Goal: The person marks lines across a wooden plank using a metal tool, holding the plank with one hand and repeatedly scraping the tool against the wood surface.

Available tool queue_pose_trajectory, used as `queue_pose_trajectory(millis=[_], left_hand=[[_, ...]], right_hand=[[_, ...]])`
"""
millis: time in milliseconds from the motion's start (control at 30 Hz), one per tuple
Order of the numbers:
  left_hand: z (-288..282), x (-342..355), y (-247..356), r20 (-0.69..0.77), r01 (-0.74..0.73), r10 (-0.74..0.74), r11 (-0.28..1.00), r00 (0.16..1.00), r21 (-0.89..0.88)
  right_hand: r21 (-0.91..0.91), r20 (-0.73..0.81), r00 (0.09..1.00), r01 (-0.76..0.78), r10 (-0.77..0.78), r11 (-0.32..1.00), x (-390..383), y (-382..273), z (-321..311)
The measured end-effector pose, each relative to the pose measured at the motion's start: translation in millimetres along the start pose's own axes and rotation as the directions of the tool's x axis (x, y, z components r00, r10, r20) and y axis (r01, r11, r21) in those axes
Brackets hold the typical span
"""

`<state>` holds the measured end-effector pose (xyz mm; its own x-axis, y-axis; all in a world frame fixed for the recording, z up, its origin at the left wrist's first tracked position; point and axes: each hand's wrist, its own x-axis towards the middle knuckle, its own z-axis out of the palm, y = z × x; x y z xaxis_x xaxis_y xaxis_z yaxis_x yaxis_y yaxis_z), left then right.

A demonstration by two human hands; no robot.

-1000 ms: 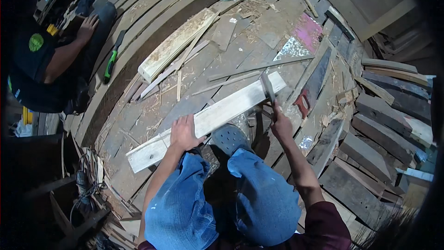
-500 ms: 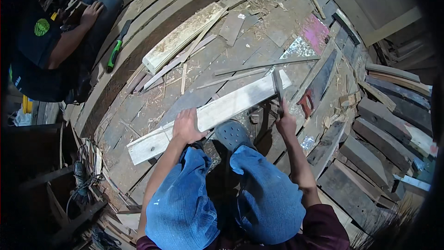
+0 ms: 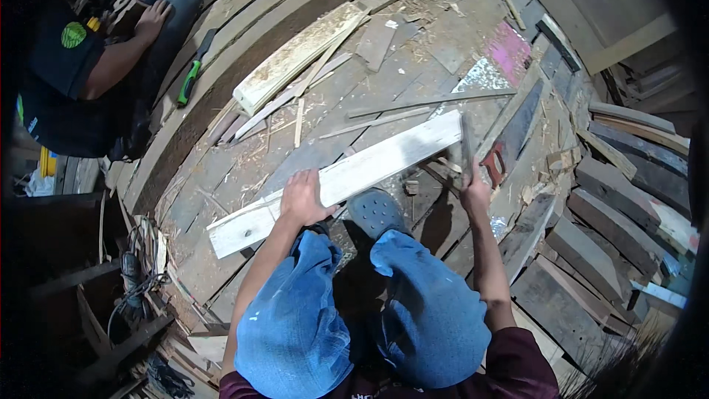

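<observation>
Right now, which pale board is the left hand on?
The nearer white board, beside the grey clog; the left hand spans it. The sawdust-covered board farther off is untouched.

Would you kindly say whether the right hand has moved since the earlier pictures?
Yes: the right hand has moved rightward, closer to the red saw handle.

One view to work with: the left of two fisheye cams worn side by side on the head. It looks steeply down and forward over the person's own jeans (image 3: 292,318), which sit closest and fill the bottom edge. The pale board (image 3: 384,161) lands about mid-frame, a bit farther off. Super wide lens, so it also grabs the floor (image 3: 413,70), the wood pile (image 3: 587,251) at right and a co-worker (image 3: 66,81) upper left. The long beam (image 3: 221,80) bows toward the rim, corners go black.
</observation>
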<state>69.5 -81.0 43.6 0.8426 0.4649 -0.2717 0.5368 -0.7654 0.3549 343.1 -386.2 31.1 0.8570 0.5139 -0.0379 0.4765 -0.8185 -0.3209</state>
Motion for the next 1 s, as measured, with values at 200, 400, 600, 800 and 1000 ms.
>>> queue_pose_trajectory(millis=[200, 400, 600, 800, 1000], left_hand=[[-2, -7, -5, -0.035, 0.009, -0.008, 1.000, 0.999, 0.022], [0, 1, 1, -0.010, -0.010, 0.010, 1.000, 1.000, -0.023], [0, -2, -3, -0.012, 0.002, -0.003, 1.000, 1.000, -0.021], [-6, -4, 0, 0.007, 0.003, -0.003, 1.000, 1.000, -0.024], [-8, -2, 2, -0.034, -0.028, 0.027, 0.999, 0.999, -0.027]], right_hand=[[0.247, 0.169, 0.952, 0.208, -0.254, 0.946, -67, -92, 21], [0.051, 0.026, 0.967, 0.252, -0.254, 0.966, -15, -10, 15], [-0.031, -0.008, 0.993, -0.120, 0.120, 0.992, -9, -34, 27], [0.120, 0.439, 0.843, 0.288, -0.311, 0.950, -62, -99, 30], [-0.014, -0.015, 0.998, 0.066, -0.066, 0.998, 13, -14, 3]])
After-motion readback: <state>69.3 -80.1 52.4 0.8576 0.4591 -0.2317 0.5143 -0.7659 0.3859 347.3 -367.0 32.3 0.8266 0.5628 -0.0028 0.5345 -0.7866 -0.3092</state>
